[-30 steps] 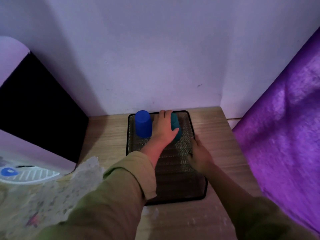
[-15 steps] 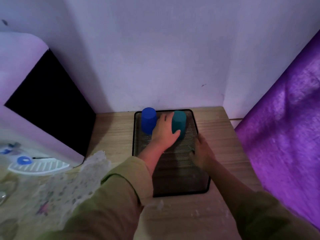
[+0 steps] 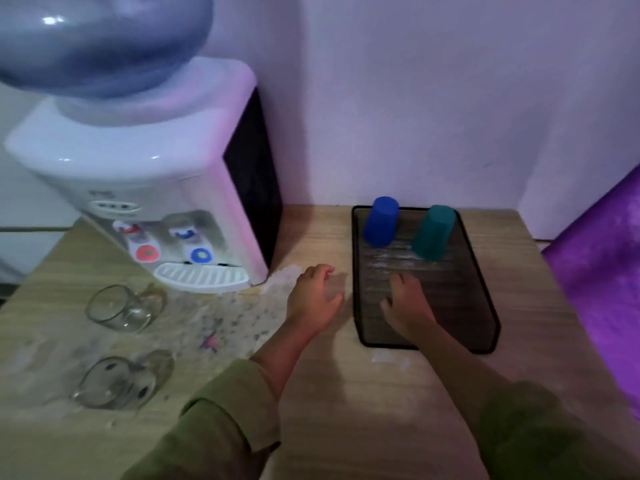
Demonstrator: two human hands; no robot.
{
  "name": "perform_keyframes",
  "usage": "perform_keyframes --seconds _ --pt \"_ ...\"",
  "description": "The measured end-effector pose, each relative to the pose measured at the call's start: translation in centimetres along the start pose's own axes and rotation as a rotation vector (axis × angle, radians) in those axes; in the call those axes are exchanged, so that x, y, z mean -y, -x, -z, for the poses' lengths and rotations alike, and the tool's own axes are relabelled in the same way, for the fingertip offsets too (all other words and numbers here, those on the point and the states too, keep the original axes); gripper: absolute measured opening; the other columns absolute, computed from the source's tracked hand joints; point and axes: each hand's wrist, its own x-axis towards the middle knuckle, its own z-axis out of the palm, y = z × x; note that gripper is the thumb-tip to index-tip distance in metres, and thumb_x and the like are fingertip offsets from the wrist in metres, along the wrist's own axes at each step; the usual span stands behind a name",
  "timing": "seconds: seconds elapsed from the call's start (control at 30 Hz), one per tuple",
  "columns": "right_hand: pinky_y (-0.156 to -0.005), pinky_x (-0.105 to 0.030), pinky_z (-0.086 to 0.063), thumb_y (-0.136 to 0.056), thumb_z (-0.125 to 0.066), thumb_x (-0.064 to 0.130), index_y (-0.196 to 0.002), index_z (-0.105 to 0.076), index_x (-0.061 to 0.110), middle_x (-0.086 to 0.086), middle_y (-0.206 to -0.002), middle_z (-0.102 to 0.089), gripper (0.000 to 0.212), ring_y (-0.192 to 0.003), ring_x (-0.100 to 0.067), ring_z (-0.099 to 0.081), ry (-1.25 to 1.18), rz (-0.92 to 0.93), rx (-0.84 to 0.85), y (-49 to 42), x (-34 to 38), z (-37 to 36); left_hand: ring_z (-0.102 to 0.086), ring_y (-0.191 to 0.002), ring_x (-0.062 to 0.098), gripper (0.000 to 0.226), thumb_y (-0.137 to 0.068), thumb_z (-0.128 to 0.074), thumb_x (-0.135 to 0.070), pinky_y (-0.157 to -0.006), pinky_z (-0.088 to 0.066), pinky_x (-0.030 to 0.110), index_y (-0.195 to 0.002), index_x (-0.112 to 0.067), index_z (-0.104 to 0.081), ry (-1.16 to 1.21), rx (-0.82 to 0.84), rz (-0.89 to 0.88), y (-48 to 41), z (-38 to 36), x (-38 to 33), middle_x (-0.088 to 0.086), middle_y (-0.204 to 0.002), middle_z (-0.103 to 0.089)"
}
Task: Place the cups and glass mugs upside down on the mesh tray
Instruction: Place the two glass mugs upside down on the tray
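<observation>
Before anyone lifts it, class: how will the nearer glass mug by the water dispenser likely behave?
The nearer glass mug is clear glass, so probably fragile and heavy for its size. It has a side handle, so it likely grips easily. It stands upright on a wide base, so it seems unlikely to tip.

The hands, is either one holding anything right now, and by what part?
Nothing is held. The left hand is empty over the table beside the mesh tray; the right hand rests on the tray's mesh, gripping no cup.
</observation>
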Motion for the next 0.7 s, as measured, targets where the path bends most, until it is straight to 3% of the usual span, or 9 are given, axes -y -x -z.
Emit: perform_keyframes --seconds 0.3,0.43,0.57,0.7 --pt "-0.113 -0.033 -0.027 -0.084 -0.061 0.021 -0.138 -0.038 0.005 -0.019 -0.141 -0.04 0.061 -0.133 -0.031 -0.034 0.027 0.19 0.161 3.7 8.6 -6.1 -0.057 -0.108 0.027 0.047 -0.075 -0.063 -0.031 -0.09 -0.049 0.039 -0.12 -0.019 -0.055 -0.314 -0.001 0.015 7.3 10.0 9.2 0.006 -0.119 -0.062" --pt "-0.119 -0.032 -0.015 -0.087 -0.06 0.039 -0.148 -0.022 0.011 -0.019 -0.156 -0.018 0.077 -0.145 -0.029 -0.017 0.138 0.168 0.331 4.7 10.7 -8.8 -0.058 -0.107 0.028 0.047 -0.074 -0.062 -0.036 -0.089 -0.047 0.039 -0.119 -0.021 -0.056 -0.457 -0.042 0.045 9.7 13.8 12.2 0.006 -0.118 -0.062" --pt "-0.121 -0.043 -0.016 -0.082 -0.062 0.049 -0.148 -0.02 0.019 -0.021 -0.158 -0.001 0.083 -0.146 -0.039 -0.003 0.224 0.113 0.438 5.4 11.9 -10.6 -0.054 -0.116 0.028 0.057 -0.069 -0.068 -0.043 -0.097 -0.04 0.041 -0.12 -0.023 -0.054 -0.497 -0.067 0.15 11.7 16.7 14.9 0.006 -0.123 -0.059" --pt "-0.12 -0.049 -0.016 -0.082 -0.063 0.048 -0.149 -0.013 0.023 -0.015 -0.16 0.011 0.087 -0.147 -0.038 0.008 0.218 0.059 0.466 5.6 12.2 -11.1 -0.044 -0.127 0.028 0.073 -0.063 -0.07 -0.05 -0.108 -0.032 0.046 -0.128 -0.027 -0.046 -0.573 0.045 0.289 13.0 19.0 17.2 0.005 -0.134 -0.049"
